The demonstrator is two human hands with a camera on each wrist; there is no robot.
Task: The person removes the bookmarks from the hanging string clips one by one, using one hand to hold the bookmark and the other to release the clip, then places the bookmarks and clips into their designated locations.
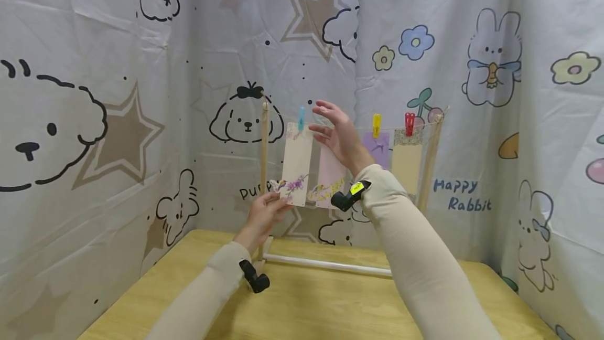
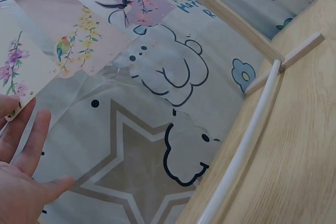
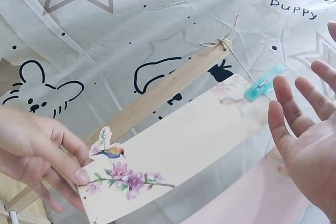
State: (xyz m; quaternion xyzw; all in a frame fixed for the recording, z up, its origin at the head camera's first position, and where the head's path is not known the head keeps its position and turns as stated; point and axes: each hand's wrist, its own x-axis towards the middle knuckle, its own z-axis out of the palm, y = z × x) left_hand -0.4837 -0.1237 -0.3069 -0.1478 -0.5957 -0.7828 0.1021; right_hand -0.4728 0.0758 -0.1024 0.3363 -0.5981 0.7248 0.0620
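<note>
A cream card (image 1: pixel 297 159) printed with purple blossoms and a bird hangs from the string by a light-blue clothespin (image 1: pixel 301 118). Its lower left corner is pinched between the thumb and fingers of my left hand (image 1: pixel 261 218). My right hand (image 1: pixel 341 138) is raised beside the blue clothespin, fingers spread and holding nothing; the palm shows in the right wrist view. Behind that hand hangs a pink card (image 1: pixel 330 172) with yellow flowers, its top covered from the head view. Farther right, a yellow clothespin (image 1: pixel 376 126) holds a purple card (image 1: pixel 376 146).
A red clothespin (image 1: pixel 409 124) holds a beige patterned card (image 1: pixel 407 167) near the right wooden post (image 1: pixel 430 167). The string runs from there to the left wooden post (image 1: pixel 264 167). A white rod (image 1: pixel 330 265) joins the posts low over the wooden table (image 1: pixel 311 308). Printed curtains surround it.
</note>
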